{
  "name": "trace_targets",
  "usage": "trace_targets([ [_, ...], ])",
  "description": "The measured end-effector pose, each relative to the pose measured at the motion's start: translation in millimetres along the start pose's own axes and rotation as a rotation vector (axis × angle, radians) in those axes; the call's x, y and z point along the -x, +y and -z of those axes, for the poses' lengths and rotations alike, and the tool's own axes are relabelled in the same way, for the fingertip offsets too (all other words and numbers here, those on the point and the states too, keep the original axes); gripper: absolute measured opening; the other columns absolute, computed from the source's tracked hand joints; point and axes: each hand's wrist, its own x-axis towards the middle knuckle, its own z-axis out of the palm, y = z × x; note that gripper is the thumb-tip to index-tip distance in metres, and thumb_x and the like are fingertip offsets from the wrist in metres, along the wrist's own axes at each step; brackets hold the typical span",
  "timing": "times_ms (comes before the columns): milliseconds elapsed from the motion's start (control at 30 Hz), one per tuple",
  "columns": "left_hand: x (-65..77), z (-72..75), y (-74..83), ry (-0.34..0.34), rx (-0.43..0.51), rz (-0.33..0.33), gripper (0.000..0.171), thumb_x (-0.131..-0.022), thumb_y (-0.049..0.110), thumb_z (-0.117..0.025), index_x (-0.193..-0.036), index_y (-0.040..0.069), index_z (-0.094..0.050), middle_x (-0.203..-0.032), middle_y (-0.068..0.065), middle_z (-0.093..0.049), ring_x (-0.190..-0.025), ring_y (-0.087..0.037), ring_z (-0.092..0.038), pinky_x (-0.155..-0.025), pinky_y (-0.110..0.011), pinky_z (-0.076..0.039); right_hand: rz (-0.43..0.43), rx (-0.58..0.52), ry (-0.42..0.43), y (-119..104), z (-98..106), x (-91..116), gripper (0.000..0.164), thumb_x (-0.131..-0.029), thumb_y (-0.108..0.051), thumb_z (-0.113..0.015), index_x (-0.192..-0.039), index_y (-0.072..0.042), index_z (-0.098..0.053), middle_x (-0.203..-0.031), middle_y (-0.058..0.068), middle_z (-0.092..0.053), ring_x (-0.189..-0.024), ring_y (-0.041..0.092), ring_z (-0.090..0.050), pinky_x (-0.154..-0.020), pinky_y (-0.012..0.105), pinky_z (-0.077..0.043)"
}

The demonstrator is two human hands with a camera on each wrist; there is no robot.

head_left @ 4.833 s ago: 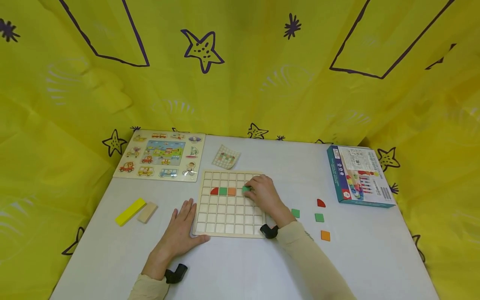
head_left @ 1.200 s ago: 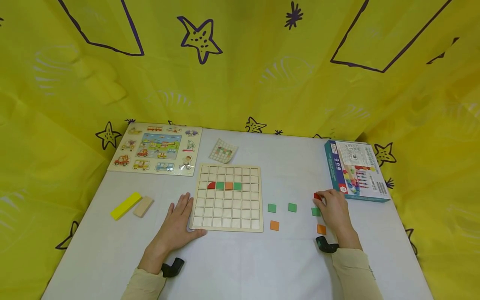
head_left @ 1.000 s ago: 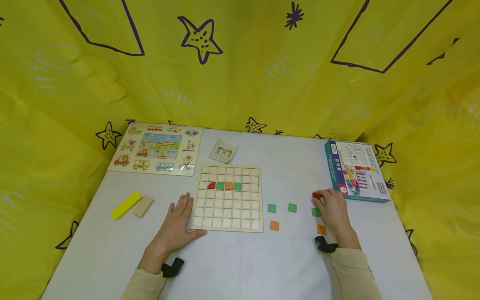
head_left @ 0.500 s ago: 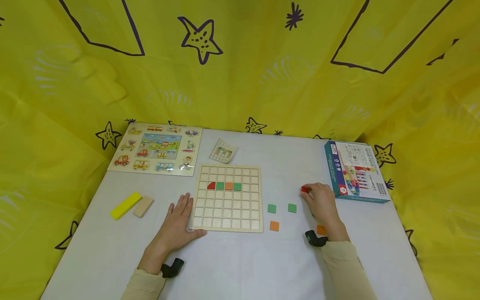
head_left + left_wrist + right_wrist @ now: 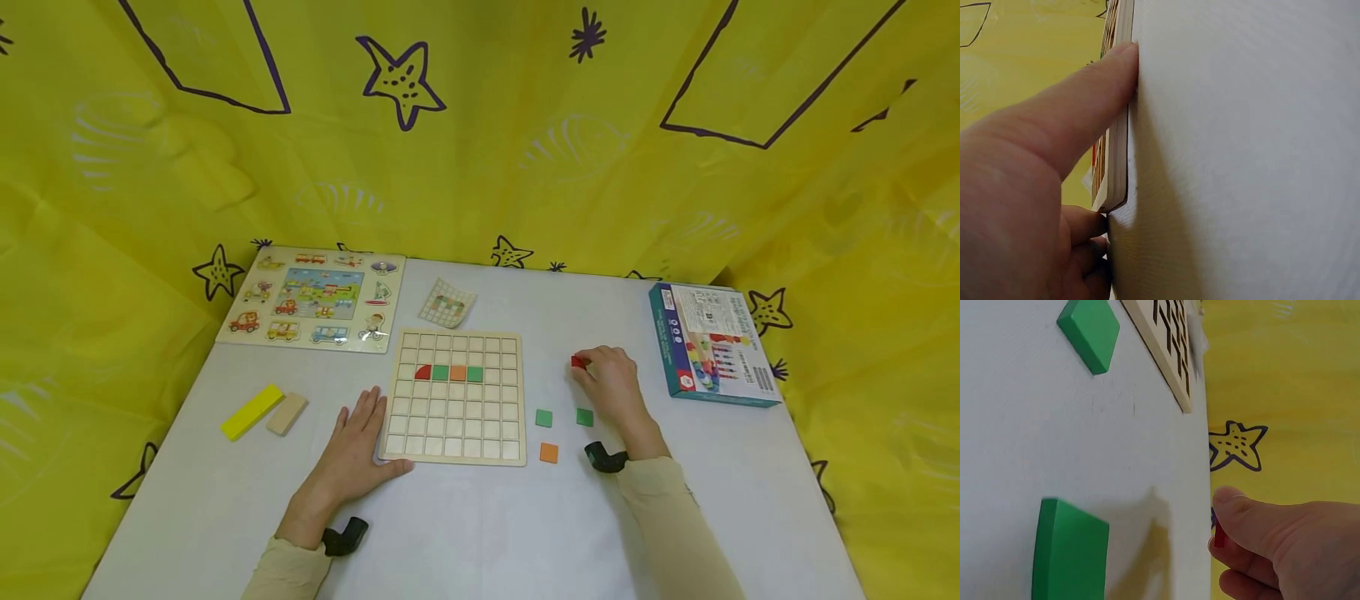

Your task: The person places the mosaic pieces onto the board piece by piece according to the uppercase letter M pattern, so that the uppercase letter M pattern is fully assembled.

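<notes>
A yellow curtain (image 5: 480,183) printed with purple outlines stands behind a white table (image 5: 465,533). On the table, a vehicle-picture puzzle (image 5: 247,340) lies at far left, and a wooden grid board (image 5: 453,452) at centre. At right lies a teal-edged box (image 5: 705,312); its printed label and lines of text are too small to read. The left hand (image 5: 352,462), fingers extended, rests against the grid board's near-left corner. The right hand (image 5: 613,387) pinches a red piece (image 5: 577,362) between thumb and fingers, raised over the table to the right of the grid board and apart from it. Nearer the person, two green tiles (image 5: 584,417) and an orange tile (image 5: 549,452) lie between board and right forearm.
</notes>
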Motion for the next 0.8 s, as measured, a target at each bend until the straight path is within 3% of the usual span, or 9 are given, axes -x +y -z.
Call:
trace_targets([
  [267,-1.7,-0.1,1.1,0.021,0.010,-0.018,0.111,-0.075,0.054,-0.078,-0.148,-0.012,-0.027,-0.157,-0.024,-0.017,-0.144,-0.040,-0.013,-0.111,-0.061,-0.011,0.077,0.047,0.006,-20,-14,-12,0.026,-0.086,-0.015,-0.077,-0.107,0.000,-0.072,-0.102,0.014,-0.068,-0.098,0.035,-0.055,-0.088,0.053,-0.040],
  [800,-0.4,-0.2,1.6,-0.018,-0.008,0.015,0.111,-0.076,0.055,-0.078,-0.149,-0.010,-0.024,-0.159,-0.022,-0.013,-0.145,-0.037,-0.010,-0.112,-0.059,-0.009,0.295,0.077,-0.015,-61,-41,-22,0.021,-0.084,-0.018,-0.079,-0.099,-0.004,-0.074,-0.092,0.005,-0.069,-0.087,0.027,-0.057,-0.081,0.043,-0.044],
])
